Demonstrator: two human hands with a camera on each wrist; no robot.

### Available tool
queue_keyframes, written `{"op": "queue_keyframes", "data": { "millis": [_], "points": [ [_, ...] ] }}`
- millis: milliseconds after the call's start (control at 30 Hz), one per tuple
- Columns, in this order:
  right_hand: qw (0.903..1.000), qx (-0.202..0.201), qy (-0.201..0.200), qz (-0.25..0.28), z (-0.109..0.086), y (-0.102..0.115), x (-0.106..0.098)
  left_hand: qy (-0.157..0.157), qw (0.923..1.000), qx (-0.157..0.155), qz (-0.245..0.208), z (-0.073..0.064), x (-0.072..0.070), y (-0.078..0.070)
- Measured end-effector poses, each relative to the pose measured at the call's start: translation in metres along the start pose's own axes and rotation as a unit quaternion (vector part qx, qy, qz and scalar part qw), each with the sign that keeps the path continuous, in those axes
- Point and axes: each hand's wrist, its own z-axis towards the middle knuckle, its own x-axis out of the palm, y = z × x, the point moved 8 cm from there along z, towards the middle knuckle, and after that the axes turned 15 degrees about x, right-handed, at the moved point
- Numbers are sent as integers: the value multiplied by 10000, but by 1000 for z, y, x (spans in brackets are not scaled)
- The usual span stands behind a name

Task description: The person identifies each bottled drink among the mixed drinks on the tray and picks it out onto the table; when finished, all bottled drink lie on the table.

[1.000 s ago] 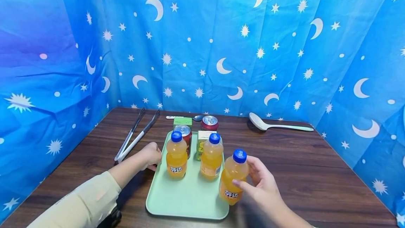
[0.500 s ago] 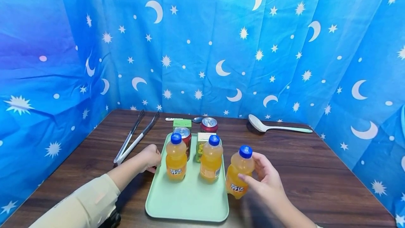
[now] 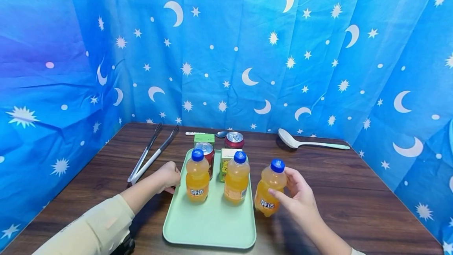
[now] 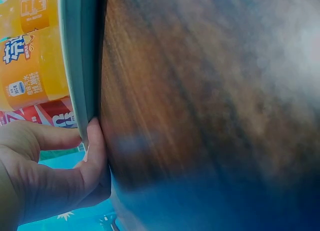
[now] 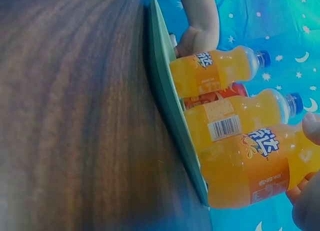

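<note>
Dark wood-grain table (image 3: 357, 202): green tray (image 3: 210, 225) near middle, tongs (image 3: 150, 159) left, spoon (image 3: 221, 134) behind, pale ladle (image 3: 290, 140) far right.

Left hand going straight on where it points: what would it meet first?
The green tray your left hand pinches; beyond that, probably the left Fanta bottle or nearer red can, depth being unclear.

The head view is bright and mostly crisp. In the left wrist view, pale glare washes out the blurred table (image 4: 200, 81) toward the upper right; the right wrist view is dimmer.
</note>
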Motion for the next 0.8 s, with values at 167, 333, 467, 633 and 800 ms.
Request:
{"op": "queue_keyframes", "data": {
  "millis": [167, 333, 467, 633, 800],
  "points": [
    [9997, 152, -173, 12, 6, -5, -4, 5, 10000, -42, 15, 0, 0, 2],
    [9991, 294, -294, -15, 13, -9, -7, -2, 10000, -41, 7, 1, -1, 2],
    [9984, 413, -352, -149, 15, -11, -8, 3, 10000, -51, -15, 2, 0, 3],
    [9976, 522, -416, -188, 17, -13, -10, -11, 10000, -67, -9, 3, 0, 4],
    [9974, 543, -455, -164, 20, -15, -11, -5, 10000, -45, -20, 3, 0, 3]
  ]
}}
